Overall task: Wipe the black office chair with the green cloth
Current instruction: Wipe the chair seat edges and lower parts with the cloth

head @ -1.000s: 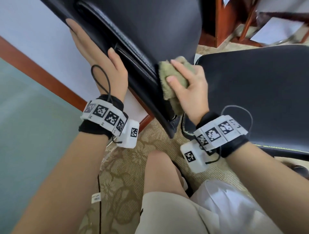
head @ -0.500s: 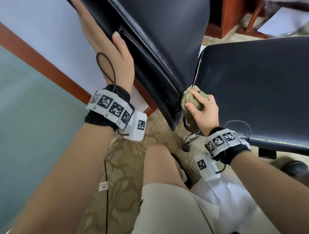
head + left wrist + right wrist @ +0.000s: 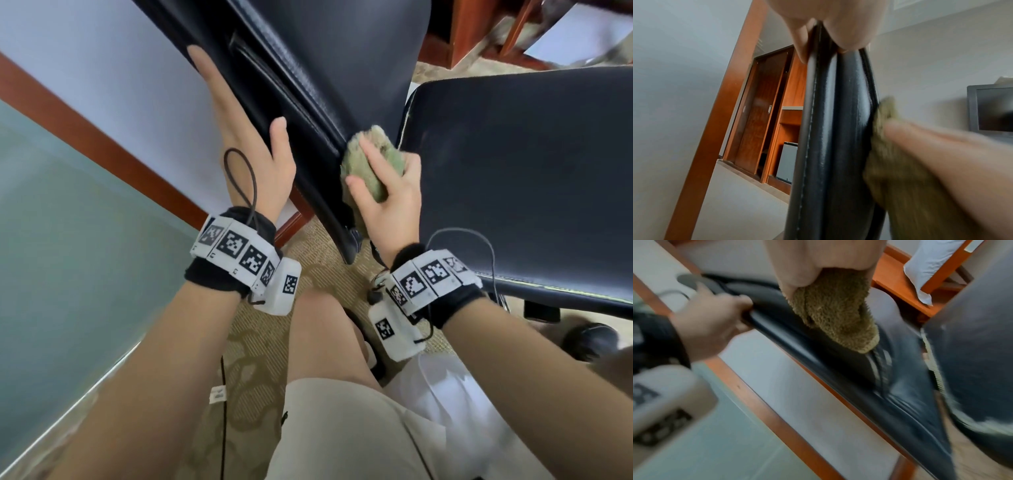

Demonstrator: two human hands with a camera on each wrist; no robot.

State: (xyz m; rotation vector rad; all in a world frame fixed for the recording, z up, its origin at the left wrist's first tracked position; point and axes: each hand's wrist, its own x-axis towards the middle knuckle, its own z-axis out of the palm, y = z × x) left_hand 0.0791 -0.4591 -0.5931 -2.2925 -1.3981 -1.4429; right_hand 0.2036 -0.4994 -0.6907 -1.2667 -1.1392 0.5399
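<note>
- The green cloth (image 3: 368, 164), bunched, presses against the lower edge of the black office chair's backrest (image 3: 308, 68), beside the seat (image 3: 513, 164).
- Right hand (image 3: 387, 198) fingers curl round the cloth; a loose tail could slip free.
- Left hand (image 3: 253, 150) clamps the backrest edge, fingers straight behind and thumb in front; a weak hold could let the chair swivel.

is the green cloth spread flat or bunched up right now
Bunched up. The green cloth is a thick wad gripped in the right hand, pressed against the chair backrest edge.
</note>
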